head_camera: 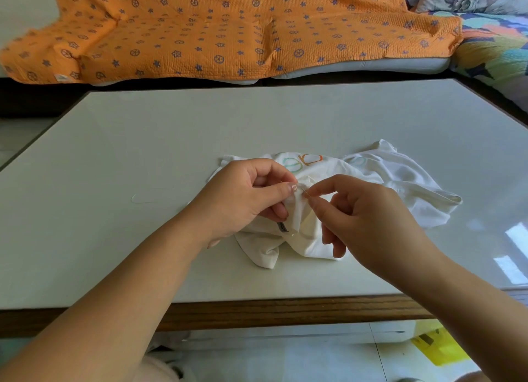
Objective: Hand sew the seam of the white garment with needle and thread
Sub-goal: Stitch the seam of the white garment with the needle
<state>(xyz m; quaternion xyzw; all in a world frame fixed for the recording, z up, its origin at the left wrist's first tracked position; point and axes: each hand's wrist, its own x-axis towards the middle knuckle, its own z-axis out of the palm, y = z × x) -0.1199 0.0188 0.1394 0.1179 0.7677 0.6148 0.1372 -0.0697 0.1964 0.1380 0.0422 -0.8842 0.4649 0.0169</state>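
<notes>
Left grip [245, 198] pinches a fold of the garment [405, 181], five o'clock on the desk [128, 153]; right grip [368, 218], at its three o'clock, pinches the needle [305, 193]. Push crooked and I prick the left grip.

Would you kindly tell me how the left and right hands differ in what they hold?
The left hand pinches a raised fold of the crumpled white fabric garment; the right hand pinches the thin metal needle. The left hand's lower fingers curl into the cloth; the right hand's hang loose. Both work at the same fold.
</notes>
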